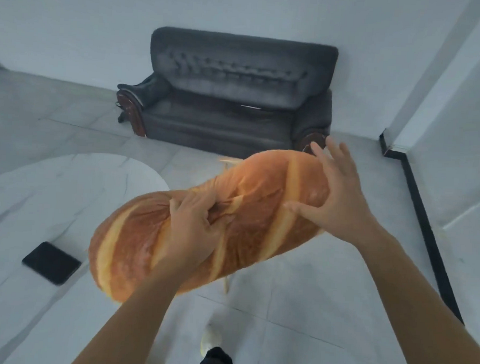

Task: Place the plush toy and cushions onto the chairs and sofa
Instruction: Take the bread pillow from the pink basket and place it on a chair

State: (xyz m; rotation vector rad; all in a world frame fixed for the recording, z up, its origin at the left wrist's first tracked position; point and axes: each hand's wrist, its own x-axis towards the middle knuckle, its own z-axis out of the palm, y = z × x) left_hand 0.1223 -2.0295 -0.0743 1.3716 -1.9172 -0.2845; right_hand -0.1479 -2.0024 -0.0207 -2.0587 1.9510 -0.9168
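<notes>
Against the far white wall, a dark tufted sofa is set on a pale tiled floor, its seat bare. At the left, a white marble table is seen with its rounded edge curving toward the middle, and a black tablet lies near its rim. Open floor is left between table and sofa. A bread-shaped cushion is held in the air before the sofa: its middle is gripped by the left hand, while the right hand is pressed flat, fingers spread, against its far end. A black skirting is run along the right wall
</notes>
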